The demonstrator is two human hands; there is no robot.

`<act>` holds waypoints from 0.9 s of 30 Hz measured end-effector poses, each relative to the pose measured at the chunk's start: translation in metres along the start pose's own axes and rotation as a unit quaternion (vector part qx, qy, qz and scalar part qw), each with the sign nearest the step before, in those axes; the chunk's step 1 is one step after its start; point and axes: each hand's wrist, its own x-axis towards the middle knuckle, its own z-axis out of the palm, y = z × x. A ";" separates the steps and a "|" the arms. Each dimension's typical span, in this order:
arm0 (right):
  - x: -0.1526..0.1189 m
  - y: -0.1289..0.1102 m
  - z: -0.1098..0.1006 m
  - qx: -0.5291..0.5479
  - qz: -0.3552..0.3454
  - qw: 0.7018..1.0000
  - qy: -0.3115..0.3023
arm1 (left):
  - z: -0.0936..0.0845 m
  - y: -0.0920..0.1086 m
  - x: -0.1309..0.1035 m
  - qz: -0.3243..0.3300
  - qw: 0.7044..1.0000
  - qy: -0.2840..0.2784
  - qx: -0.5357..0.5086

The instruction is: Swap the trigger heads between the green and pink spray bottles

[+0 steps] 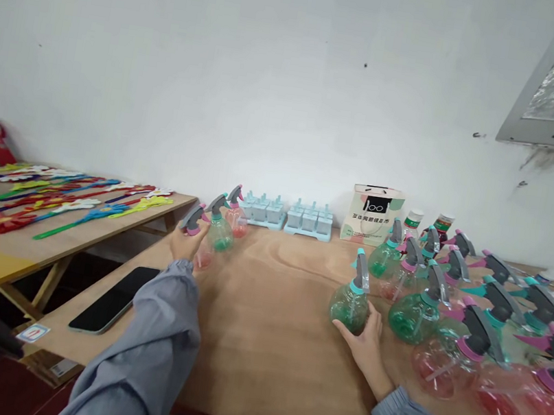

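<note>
My left hand [186, 241] is closed round the neck of a pink spray bottle [204, 256] at the left of the wooden table. Just behind it stand a green spray bottle [222, 232] and another pink spray bottle [237, 221]. On the right, my right hand [365, 342] grips the lower side of a clear green spray bottle [348, 307] with a grey and teal trigger head, which is upright. Beside that hand, a cluster of green and pink spray bottles [414, 317] covers the table's right side.
A black phone [115, 299] lies near the left edge. Pale blue ice-pop moulds [309, 220], a paper bag [372, 215] and white-capped bottles [413, 219] stand along the wall. Another table [4, 257] at left carries colourful flower-shaped sticks [69, 204].
</note>
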 end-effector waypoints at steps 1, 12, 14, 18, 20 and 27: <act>0.000 0.000 0.000 -0.001 0.000 1.000 0.000 | -0.001 0.000 -0.002 0.019 0.999 0.027 0.004; -0.005 -0.008 0.000 0.020 -0.021 0.999 -0.027 | -0.012 0.072 -0.110 0.245 0.960 0.067 -0.117; -0.009 -0.009 0.002 0.025 -0.036 0.998 -0.038 | -0.001 0.102 -0.156 0.258 0.941 -0.160 -0.147; -0.021 -0.019 0.006 0.029 -0.067 0.995 -0.074 | 0.026 0.155 -0.236 0.162 0.871 -0.414 -0.206; -0.028 -0.028 0.003 0.027 -0.093 0.990 -0.101 | 0.037 0.171 -0.257 0.102 0.864 -0.441 -0.219; -0.028 -0.028 -0.066 -0.022 -0.167 0.985 0.026 | 0.044 0.169 -0.252 -0.025 0.829 -0.458 -0.320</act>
